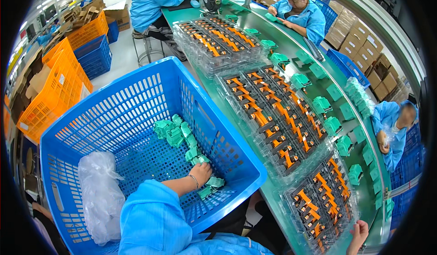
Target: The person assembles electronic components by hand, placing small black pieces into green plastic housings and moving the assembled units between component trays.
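My left hand (200,173), with a bracelet at its wrist, reaches down into a large blue plastic crate (227,141). Its fingers curl over a green plastic part (198,160) in a row of similar parts along the crate's right side; the fingertips are partly hidden. More green parts (175,135) lie heaped at the far end of that row. At the lower right, my right hand (359,233) is beside the nearest clear tray (291,205), fingers loosely bent and apart, with nothing visible in it. That tray holds rows of orange-and-black strip-like pieces (325,189).
Two more stacks of clear trays (214,66) stand farther along the green conveyor table (277,200). Green parts (344,145) line the belt. Crumpled clear plastic (100,196) fills the crate's left side. Orange crates (57,91), a black fan (211,0) and several people in blue are around.
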`<state>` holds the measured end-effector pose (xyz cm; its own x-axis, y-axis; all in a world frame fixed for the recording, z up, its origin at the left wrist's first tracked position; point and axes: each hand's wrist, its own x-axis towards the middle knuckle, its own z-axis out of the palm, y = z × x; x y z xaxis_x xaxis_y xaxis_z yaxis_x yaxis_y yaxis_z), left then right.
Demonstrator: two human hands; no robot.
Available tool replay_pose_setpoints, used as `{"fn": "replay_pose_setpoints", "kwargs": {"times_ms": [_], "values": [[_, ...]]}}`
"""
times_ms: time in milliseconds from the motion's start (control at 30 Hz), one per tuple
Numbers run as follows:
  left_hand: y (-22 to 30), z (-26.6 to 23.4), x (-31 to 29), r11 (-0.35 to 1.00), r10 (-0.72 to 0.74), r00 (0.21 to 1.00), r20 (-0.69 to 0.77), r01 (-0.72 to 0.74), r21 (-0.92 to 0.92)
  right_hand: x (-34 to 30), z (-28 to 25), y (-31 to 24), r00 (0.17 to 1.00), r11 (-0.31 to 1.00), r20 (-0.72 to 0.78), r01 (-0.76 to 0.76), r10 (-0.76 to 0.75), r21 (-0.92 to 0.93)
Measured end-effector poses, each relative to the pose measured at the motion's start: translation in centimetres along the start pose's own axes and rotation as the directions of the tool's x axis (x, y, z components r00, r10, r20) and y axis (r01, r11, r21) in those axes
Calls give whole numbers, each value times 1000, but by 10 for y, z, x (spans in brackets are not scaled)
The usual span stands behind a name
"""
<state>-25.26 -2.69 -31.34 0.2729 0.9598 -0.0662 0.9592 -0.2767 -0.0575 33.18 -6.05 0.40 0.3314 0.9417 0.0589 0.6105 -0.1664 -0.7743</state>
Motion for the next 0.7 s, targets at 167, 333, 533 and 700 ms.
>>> {"fn": "replay_pose_setpoints", "kwargs": {"times_ms": [167, 333, 533, 700], "values": [[-20, -4, 4, 997, 75, 994, 76, -73, -30, -15, 3, -6, 998, 996, 17, 65, -64, -54], [-50, -39, -38, 841, -354, 921, -160, 238, -486, -3, 10, 19, 987, 986, 4, 162, -163, 39], [-69, -105, -71, -485, -709, 551, 440, 72, -872, 0, 18, 32, 983, 980, 8, 181, -183, 80], [-41, -210, -55, -577, -616, 731, 293, -166, -800, -4, 28, 20, 949, 951, -75, 308, -307, 4]]}}
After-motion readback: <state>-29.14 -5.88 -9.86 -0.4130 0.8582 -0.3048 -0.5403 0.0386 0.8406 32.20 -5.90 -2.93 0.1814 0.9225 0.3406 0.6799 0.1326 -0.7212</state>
